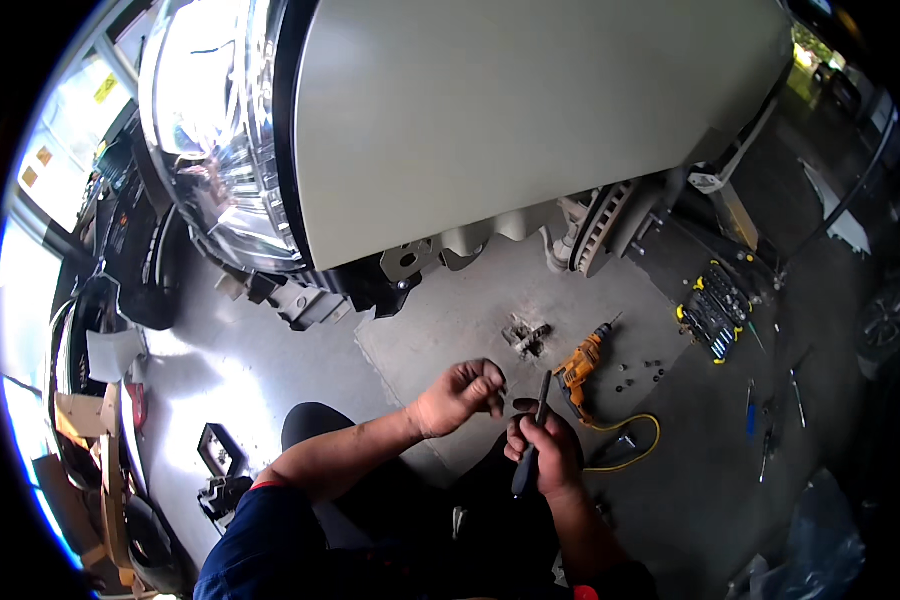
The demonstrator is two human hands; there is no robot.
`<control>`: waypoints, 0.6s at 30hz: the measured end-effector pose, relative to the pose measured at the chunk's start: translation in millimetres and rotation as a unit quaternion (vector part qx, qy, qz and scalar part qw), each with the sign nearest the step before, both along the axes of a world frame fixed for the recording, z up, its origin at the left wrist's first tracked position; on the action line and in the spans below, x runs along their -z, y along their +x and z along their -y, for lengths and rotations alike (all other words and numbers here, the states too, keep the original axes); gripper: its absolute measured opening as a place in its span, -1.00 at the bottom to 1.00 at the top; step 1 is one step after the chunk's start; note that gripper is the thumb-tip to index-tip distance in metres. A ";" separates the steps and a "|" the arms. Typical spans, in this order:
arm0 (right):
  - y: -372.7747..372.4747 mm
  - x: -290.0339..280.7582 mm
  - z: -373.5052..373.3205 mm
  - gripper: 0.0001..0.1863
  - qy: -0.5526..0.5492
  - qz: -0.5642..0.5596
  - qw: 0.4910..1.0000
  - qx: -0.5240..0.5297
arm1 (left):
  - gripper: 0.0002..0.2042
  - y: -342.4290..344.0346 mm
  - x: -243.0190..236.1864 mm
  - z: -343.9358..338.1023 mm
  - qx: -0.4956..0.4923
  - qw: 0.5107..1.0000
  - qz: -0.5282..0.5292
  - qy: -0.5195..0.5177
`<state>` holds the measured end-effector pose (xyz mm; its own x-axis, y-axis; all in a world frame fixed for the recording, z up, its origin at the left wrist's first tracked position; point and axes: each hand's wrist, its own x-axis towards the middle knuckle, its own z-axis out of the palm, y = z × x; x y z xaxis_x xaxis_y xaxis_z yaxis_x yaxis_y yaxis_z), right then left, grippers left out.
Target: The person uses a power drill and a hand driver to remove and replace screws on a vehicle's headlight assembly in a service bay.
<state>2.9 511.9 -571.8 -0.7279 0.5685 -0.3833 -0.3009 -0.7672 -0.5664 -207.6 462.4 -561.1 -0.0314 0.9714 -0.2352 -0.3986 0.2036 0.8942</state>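
Observation:
My right hand [548,452] is wrapped round a dark slim hand tool [526,470]. The tool has a thicker handle low in the palm and a straight shaft pointing up and away from me; its exact kind does not show. Just to the left, my left hand [462,396] is closed, thumb against curled fingers. Something small and dark may be at its fingertips, too small to name. Beyond the right hand an orange power drill [580,368] lies on the floor, its bit pointing away to the right.
A car's pale fender [530,110] and headlight [220,150] overhang the far side, with a bare brake disc [610,225] below. Rightward lie a tool set [715,312], a blue-handled screwdriver [750,412] and a plastic bag [820,540]. A yellow cord [655,440] curves beside my right hand.

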 end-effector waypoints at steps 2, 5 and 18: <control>7.1 54.3 5.8 -0.82 -0.213 0.053 0.976 0.002 | -0.70 -18.7 10.9 -20.4 -0.107 0.985 0.125 -0.043; -4.5 20.0 24.0 -0.71 -0.058 0.127 0.989 0.051 | -0.73 -42.7 -6.8 -46.8 -0.088 0.992 0.089 -0.018; -46.4 -131.5 82.7 -0.59 0.452 0.424 0.780 0.086 | -0.74 -66.0 -59.7 -45.5 0.180 0.970 0.086 0.139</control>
<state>-43.5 429.2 -440.3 -0.3137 0.9469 -0.0710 0.4224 0.0722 -0.9035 -273.7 507.9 -501.4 0.3385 0.9387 0.0651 -0.4941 0.1184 0.8613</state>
